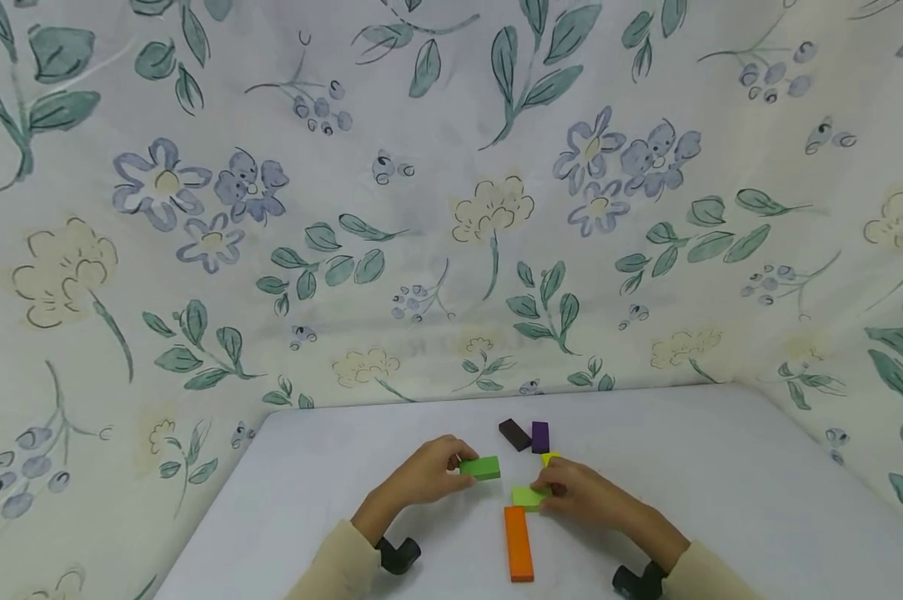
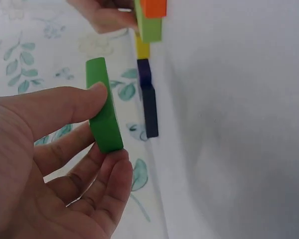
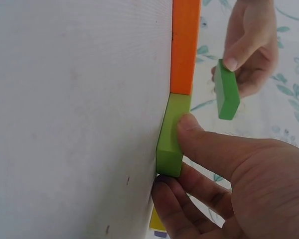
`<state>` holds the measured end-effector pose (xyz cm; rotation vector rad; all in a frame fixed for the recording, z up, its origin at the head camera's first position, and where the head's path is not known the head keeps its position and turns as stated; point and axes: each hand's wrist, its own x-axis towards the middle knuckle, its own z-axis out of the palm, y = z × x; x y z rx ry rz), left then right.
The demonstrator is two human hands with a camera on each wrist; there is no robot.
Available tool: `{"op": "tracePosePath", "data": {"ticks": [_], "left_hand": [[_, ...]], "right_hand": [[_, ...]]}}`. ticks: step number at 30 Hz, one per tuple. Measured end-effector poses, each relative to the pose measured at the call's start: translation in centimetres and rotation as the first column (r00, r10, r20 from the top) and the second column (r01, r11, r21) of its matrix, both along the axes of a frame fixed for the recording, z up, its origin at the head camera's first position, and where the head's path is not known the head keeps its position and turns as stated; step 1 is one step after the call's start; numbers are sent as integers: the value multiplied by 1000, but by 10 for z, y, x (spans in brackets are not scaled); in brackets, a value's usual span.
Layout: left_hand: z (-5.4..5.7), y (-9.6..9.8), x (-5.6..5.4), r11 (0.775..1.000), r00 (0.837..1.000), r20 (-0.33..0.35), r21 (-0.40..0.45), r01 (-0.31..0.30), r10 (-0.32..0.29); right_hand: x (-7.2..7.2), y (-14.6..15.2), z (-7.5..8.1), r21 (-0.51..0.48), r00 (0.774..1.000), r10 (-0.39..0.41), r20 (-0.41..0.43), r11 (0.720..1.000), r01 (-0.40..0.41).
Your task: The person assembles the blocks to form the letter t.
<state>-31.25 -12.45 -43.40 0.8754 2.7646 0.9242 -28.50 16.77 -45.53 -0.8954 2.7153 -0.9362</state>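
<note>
My left hand [image 1: 430, 471] pinches a green block [image 1: 480, 468] between thumb and fingers. In the left wrist view that green block [image 2: 104, 107] is held up off the white table. My right hand [image 1: 589, 493] pinches a light green block [image 1: 528, 498], its thumb on one face and fingers at the end. The right wrist view shows this light green block [image 3: 173, 139] on the table, its end against an orange block [image 3: 185, 47]. In the head view the long orange block [image 1: 519, 544] lies nearest the wearer.
Behind the right hand a yellow block [image 1: 549, 458] is partly hidden. Farther back lie a purple block [image 1: 540, 437] and a dark brown or black block [image 1: 514, 435]. A floral cloth [image 1: 451, 292] hangs beyond the white table [image 1: 331, 475].
</note>
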Motion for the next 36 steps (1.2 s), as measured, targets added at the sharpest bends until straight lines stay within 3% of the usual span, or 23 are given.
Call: {"op": "tracePosePath", "data": {"ticks": [3,10,21,36], "left_hand": [[-6,3,5,1000,1000,26,-7,-10,10],[-5,11,8,1000,1000,20,-1,-1,1],[-12,16,14,1000,998,64,-29,0,2],[-17,21,13,998,998,57,-54,36,-33]], "right_hand": [[1,1,-4,-5,1000,13,11,1000,-13],[5,0,6,23,1000,-18,-13,1000,18],[5,-2,2,2,1000,-2,-2,1000,2],[3,1,0,0,1000,1,-11,1000,-1]]}}
